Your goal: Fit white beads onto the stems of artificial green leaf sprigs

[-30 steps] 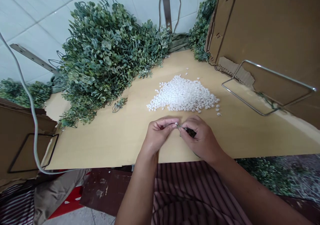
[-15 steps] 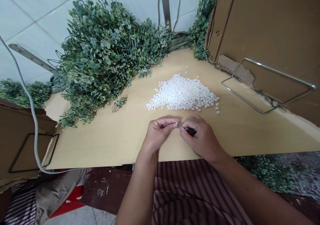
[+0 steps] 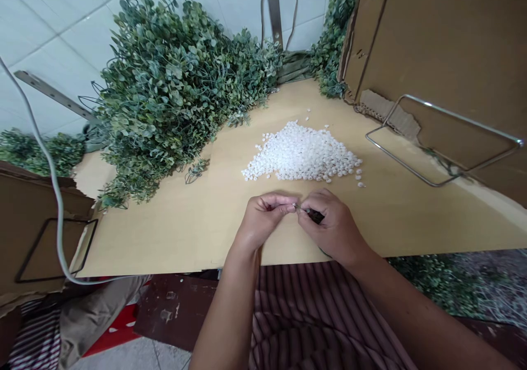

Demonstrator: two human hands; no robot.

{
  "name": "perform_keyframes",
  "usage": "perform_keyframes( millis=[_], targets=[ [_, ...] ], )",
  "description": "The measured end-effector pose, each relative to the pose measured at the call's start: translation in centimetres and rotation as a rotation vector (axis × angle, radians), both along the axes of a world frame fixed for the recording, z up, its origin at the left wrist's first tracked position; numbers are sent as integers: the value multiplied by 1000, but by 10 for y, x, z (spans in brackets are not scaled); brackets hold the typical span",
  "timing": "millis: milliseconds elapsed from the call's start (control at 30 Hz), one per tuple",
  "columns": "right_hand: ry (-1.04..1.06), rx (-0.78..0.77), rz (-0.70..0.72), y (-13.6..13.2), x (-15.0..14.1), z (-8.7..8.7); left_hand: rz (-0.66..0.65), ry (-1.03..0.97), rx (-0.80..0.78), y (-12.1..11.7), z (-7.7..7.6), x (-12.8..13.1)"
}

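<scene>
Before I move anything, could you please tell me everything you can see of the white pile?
The white pile is a low heap of many small, roundish pieces, plastic by their look, some with tiny dark specks. It spreads widest along its near side, with a few strays beyond it and at its right end. It lies on the tan board, right of the large leafy heap and just beyond the left hand and right hand, touching neither. The pieces' finer shape is too small to tell.
</scene>
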State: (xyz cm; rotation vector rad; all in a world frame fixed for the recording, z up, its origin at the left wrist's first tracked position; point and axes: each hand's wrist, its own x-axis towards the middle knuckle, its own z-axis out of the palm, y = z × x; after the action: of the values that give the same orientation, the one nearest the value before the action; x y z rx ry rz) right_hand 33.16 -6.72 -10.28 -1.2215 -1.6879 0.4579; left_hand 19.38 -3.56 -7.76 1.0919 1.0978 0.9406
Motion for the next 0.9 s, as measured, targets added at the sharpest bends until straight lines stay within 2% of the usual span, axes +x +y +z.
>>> perform_keyframes(
  millis=[267, 333, 467, 633, 767, 900],
  targets=[
    [30, -2, -13, 0, -1, -1, -70, 3, 33, 1, -1, 2],
    [136, -11, -14, 0, 0, -1, -47, -20, 47, 1, -3, 2],
    [500, -91, 36, -3, 4, 0, 31, -48, 63, 2, -5, 0],
    [795, -141, 164, -8, 8, -3, -61, -89, 18, -1, -6, 1],
    [927, -144, 195, -7, 10, -4, -123, -203, -17, -4, -9, 6],
    [921, -166, 237, -8, 9, 3, -136, -228, 16, -6, -8, 10]
  ],
)
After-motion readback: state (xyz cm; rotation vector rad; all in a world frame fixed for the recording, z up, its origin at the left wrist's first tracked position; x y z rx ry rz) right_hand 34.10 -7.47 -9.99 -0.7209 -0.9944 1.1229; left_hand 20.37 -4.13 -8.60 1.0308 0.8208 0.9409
